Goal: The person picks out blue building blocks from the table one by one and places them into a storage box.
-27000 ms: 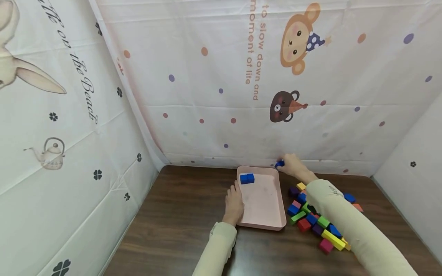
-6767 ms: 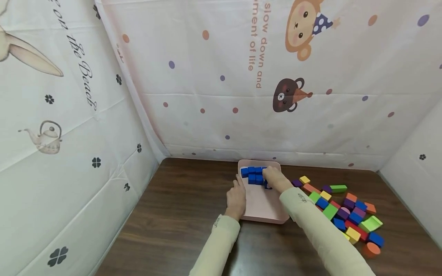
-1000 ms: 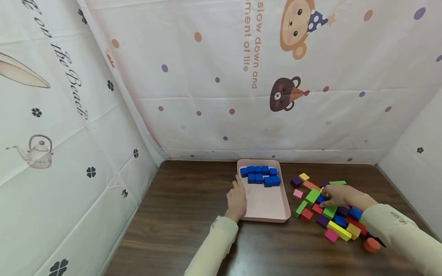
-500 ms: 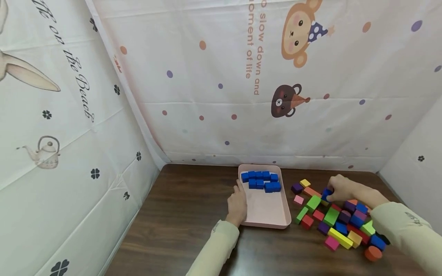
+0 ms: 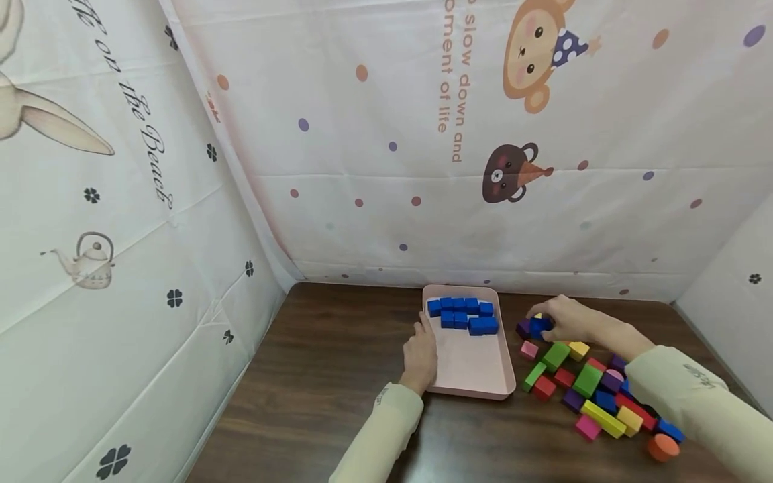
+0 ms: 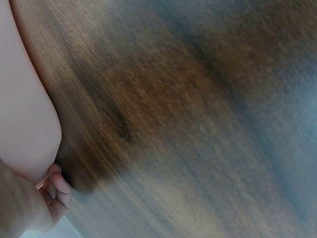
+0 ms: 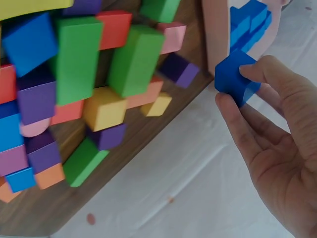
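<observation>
In the head view my right hand (image 5: 570,320) pinches a blue block (image 5: 540,327) between thumb and fingers, above the back left of a heap of coloured blocks. The right wrist view shows this blue block (image 7: 237,78) with an angular, many-sided outline, overlapping the tray's end. My left hand (image 5: 419,355) grips the left side of a pink tray (image 5: 477,392). Close up, its fingers (image 6: 60,184) curl against the tray's outer wall (image 6: 29,114). Inside the tray, blue blocks (image 5: 460,305) stand in two rows at the far end.
Right of the tray lies the loose heap: green blocks (image 5: 556,356), red ones, purple ones, yellow ones, more blue ones and an orange cylinder (image 5: 663,447). The wooden table (image 5: 320,376) ends at a printed cloth wall (image 5: 338,228) behind.
Over the last second my right hand reached into the heap, picked up a blue block and moved left with it towards the tray. Earlier, more blue blocks came into the tray. My left hand stayed put.
</observation>
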Available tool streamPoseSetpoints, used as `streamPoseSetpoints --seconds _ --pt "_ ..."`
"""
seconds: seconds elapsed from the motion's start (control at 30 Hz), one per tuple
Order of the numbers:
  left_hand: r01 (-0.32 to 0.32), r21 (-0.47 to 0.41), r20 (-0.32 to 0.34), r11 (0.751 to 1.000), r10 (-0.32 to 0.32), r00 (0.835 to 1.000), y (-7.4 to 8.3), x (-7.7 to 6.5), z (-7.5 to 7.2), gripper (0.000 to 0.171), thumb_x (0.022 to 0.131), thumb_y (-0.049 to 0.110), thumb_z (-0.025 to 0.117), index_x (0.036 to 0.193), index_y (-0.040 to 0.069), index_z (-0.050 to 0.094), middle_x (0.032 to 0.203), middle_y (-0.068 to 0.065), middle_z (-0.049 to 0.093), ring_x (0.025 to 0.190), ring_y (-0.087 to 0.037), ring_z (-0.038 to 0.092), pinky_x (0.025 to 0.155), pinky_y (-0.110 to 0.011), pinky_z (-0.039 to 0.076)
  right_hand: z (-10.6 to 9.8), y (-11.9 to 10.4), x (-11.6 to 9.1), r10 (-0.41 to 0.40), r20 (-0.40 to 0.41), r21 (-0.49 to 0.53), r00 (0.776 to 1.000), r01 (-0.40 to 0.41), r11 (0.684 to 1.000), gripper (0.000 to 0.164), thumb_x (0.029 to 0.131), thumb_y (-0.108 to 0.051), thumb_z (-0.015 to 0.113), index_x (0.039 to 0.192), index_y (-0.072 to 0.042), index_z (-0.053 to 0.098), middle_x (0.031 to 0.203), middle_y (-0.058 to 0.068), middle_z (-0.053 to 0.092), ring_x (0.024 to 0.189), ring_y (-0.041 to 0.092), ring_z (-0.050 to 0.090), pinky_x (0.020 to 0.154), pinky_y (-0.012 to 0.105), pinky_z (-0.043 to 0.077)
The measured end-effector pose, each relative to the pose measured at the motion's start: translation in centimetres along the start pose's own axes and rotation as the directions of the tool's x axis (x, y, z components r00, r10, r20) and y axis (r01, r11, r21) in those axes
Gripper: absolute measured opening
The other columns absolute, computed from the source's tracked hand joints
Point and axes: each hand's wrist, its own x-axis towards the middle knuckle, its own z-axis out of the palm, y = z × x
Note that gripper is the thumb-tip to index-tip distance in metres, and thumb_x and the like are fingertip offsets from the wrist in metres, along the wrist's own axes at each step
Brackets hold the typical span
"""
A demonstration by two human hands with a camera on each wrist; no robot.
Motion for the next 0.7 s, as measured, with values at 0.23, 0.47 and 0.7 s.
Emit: streamPoseSetpoints --seconds 0.23,0.47,0.7 --pt "0.013 -0.008 0.000 1.000 -0.013 1.000 0.2 0.1 0.0 0.076 0.096 0.017 0.072 0.158 0.007 0.029 0.137 -0.011 0.060 0.052 -0.013 0.049 0.060 -0.024 0.057 0.0 -1.9 3.3 -0.003 0.026 -0.058 1.000 0.004 0.998 0.028 0.082 -0.009 0.081 0.109 -0.004 0.074 0.096 0.008 0.074 0.075 0.011 0.060 0.065 0.029 0.057" --pt "-0.004 0.004 -0.006 1.000 0.004 1.000 0.1 0.1 -0.2 0.081 0.092 0.020 0.076 0.157 0.006 0.030 0.131 -0.010 0.062 0.054 -0.013 0.051 0.059 -0.025 0.057 1.3 -4.3 7.2 -0.013 0.072 -0.057 0.997 0.018 0.998 0.030 0.084 -0.005 0.080 0.113 -0.003 0.073 0.105 0.013 0.072 0.082 0.016 0.060 0.073 0.036 0.059" --pt "0.011 0.038 -0.047 0.999 -0.009 0.999 0.2 0.1 -0.2 0.076 0.094 0.021 0.074 0.157 0.007 0.032 0.122 -0.007 0.062 0.054 -0.011 0.053 0.055 -0.024 0.054 3.4 -6.2 10.8 -0.079 0.047 -0.077 0.996 0.082 0.994 0.030 0.083 -0.006 0.081 0.112 -0.003 0.071 0.095 0.011 0.070 0.080 0.016 0.060 0.071 0.035 0.056"
